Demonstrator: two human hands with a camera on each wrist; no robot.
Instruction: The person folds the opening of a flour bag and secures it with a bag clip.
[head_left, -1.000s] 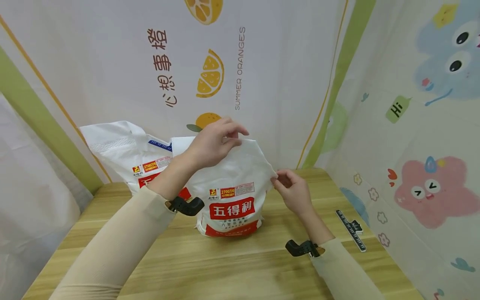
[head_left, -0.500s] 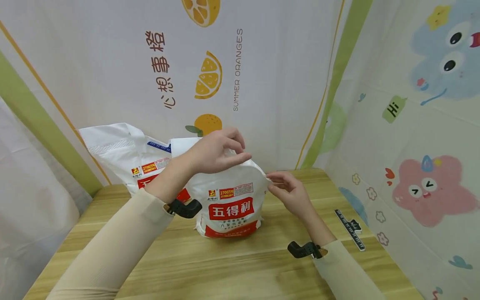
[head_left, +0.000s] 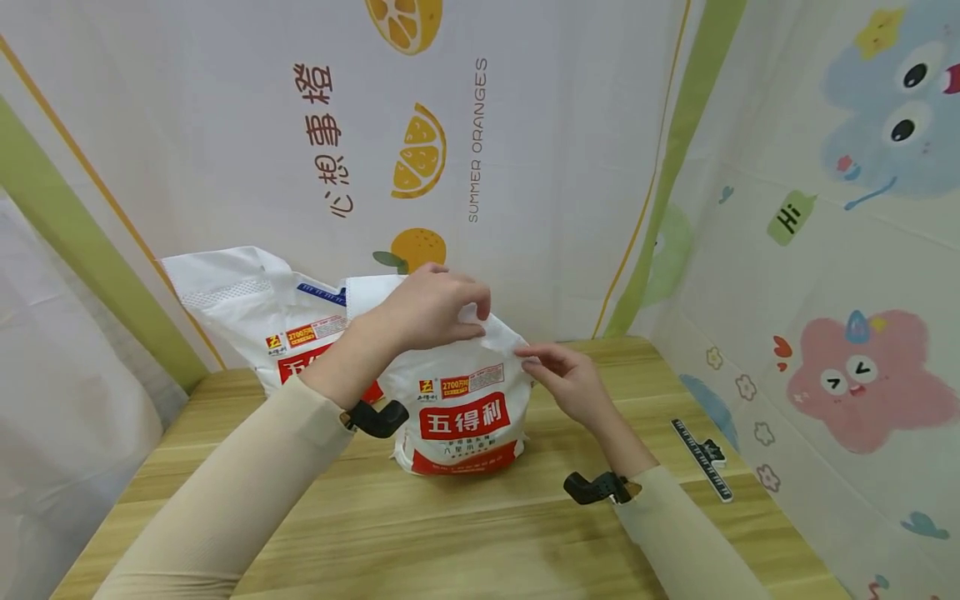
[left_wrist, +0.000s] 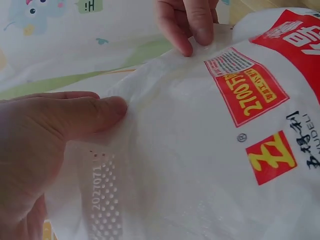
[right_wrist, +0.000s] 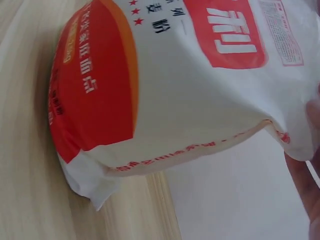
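A white flour bag with red labels stands upright on the wooden table. At its top, my left hand pinches the film, the thumb on the front face in the left wrist view and the fingers mostly hidden behind. My right hand holds the bag's upper right edge between thumb and fingers. That edge slopes down and in, and the film there is creased. Beneath the right hand, the bag's side seam shows red print in the right wrist view.
A second white flour bag stands behind to the left, with a blue strip at its top. On the right lies a dark strip with a piano-key pattern. Printed curtains hang close behind and at the sides of the table.
My right hand has shifted left, drawing the bag's upper right corner inward and down. The left hand has dropped slightly, and its fingers have moved over the bag's top.
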